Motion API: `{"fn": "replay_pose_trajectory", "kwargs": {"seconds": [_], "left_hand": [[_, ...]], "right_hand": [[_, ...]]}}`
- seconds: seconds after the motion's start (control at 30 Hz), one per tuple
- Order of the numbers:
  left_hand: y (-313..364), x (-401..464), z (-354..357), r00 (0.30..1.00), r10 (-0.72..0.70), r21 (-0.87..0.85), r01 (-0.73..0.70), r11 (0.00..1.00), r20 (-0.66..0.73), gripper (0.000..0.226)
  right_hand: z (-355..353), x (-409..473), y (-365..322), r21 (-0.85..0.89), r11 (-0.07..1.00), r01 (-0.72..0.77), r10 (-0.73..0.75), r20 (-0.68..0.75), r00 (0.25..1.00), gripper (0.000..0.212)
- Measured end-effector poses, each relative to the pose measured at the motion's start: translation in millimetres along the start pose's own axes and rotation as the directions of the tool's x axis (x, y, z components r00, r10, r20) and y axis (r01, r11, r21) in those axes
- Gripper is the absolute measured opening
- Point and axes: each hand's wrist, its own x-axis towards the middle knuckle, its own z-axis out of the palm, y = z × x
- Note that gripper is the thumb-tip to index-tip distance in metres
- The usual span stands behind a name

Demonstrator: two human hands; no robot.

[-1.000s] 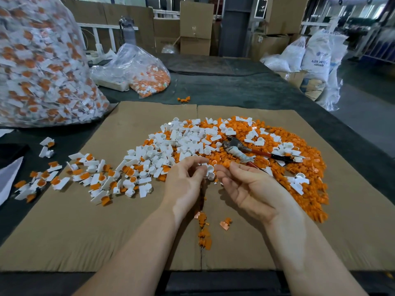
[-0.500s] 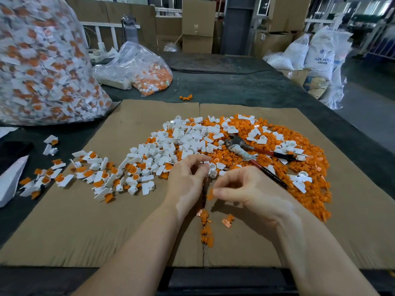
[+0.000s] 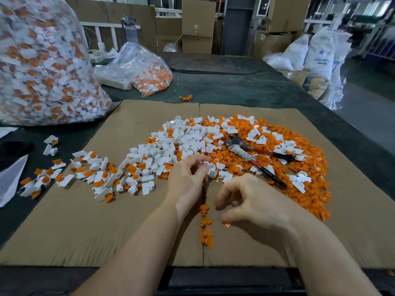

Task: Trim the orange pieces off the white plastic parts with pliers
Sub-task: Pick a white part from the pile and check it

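The flat brown cardboard sheet (image 3: 85, 221) covers the dark table in front of me, and everything I work on lies on it. Past its far left corner stands the big clear plastic sack (image 3: 42, 60) stuffed with white parts that carry orange tabs. On the cardboard's right half spreads the wide heap of loose orange plastic pieces (image 3: 310, 189). Toward the sheet's middle lies the pile of small white plastic parts (image 3: 181, 142), little cups with flat rectangular tabs; the ones trailing off to the left edge have orange pieces on them. The red-and-black-handled metal pliers (image 3: 254, 155) rest on the orange heap, handles spread, a pale wrap on one arm, no hand on them. My left hand (image 3: 188, 178) is at the near edge of the white pile, fingertips curled and pinching one small white part (image 3: 207, 167). My right hand (image 3: 252, 201) hovers just beside it over bare cardboard, fingers curled; an orange bit (image 3: 226, 224) shows under the thumb, but whether I hold it I cannot tell. A thin line of orange scraps (image 3: 206, 229) runs down the cardboard's centre seam.
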Motion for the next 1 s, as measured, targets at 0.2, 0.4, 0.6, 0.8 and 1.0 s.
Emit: {"fn": "replay_pose_trajectory", "kwargs": {"seconds": [0.2, 0.4, 0.6, 0.8, 1.0], "left_hand": [[0.8, -1.5, -0.1, 1.0, 0.0, -0.013, 0.0, 1.0, 0.007, 0.016], [2.4, -1.7, -0.3, 0.999, -0.014, -0.001, 0.014, 1.0, 0.047, 0.014], [3.1, -3.2, 0.2, 0.986, 0.011, 0.064, -0.022, 0.998, 0.167, 0.013], [-0.3, 0.0, 1.3, 0.995, -0.002, -0.03, 0.005, 1.0, 0.099, 0.016], [2.9, -1.6, 2.3, 0.996, -0.011, -0.152, 0.024, 0.988, 0.084, 0.017]], "right_hand": [[3.2, 6.2, 7.5, 0.033, 0.998, -0.05, 0.049, 0.028, 0.998, 0.015], [4.0, 22.9, 13.9, 0.196, 0.98, 0.008, 0.085, -0.46, 0.884, 0.005], [5.8, 37.1, 23.0, 0.566, 0.796, 0.213, 0.225, -0.604, 0.765, 0.006], [15.1, 37.5, 34.4, 0.773, 0.529, 0.352, 0.34, -0.572, 0.747, 0.013], [12.7, 36.6, 37.5, 0.871, 0.319, 0.374, 0.344, -0.474, 0.81, 0.013]]}}
